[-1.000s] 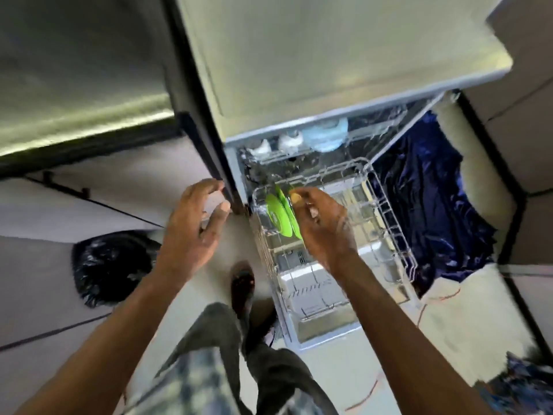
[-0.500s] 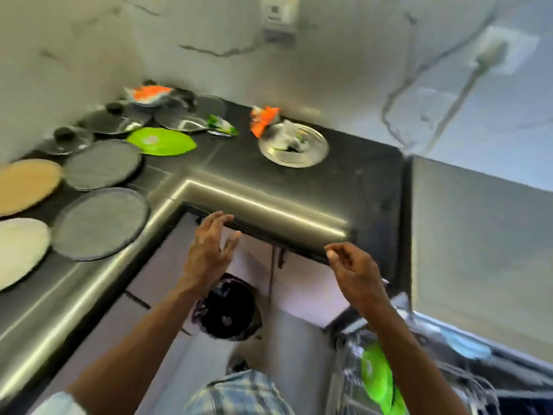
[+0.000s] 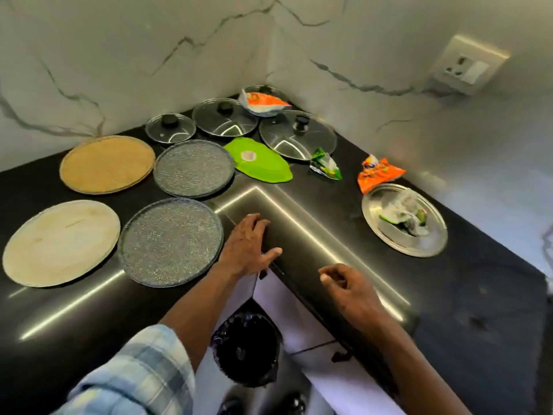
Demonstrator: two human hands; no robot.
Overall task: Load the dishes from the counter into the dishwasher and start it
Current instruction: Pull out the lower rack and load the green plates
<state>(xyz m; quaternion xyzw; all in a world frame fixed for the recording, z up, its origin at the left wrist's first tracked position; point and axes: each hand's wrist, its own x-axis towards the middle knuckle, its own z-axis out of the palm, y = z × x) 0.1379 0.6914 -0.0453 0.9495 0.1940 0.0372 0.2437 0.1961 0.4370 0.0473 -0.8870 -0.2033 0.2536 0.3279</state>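
On the black L-shaped counter [image 3: 314, 211] lie two speckled grey plates [image 3: 170, 242] [image 3: 193, 167], a cream plate [image 3: 61, 242], a tan plate [image 3: 107, 164], a green plate [image 3: 258, 164], three glass lids [image 3: 297, 134] [image 3: 224, 116] [image 3: 170, 128] and a steel plate [image 3: 404, 220] with crumpled wrappers on it. My left hand [image 3: 247, 245] rests with spread fingers on the counter's inner corner, just right of the near grey plate. My right hand [image 3: 348, 284] hovers empty over the counter edge, fingers loosely curled. The dishwasher is out of view.
Orange snack wrappers [image 3: 378, 172] [image 3: 263, 103] and a green-white wrapper [image 3: 326, 164] lie among the dishes. A black bin bag [image 3: 245, 348] stands on the floor below the corner, in front of white cabinet doors [image 3: 299, 322]. A wall socket [image 3: 466, 68] is at the upper right.
My right hand has let go of the green plates in the dishwasher rack. The view has swung up from the dishwasher to the counter, and my left hand has come to rest on the counter corner.
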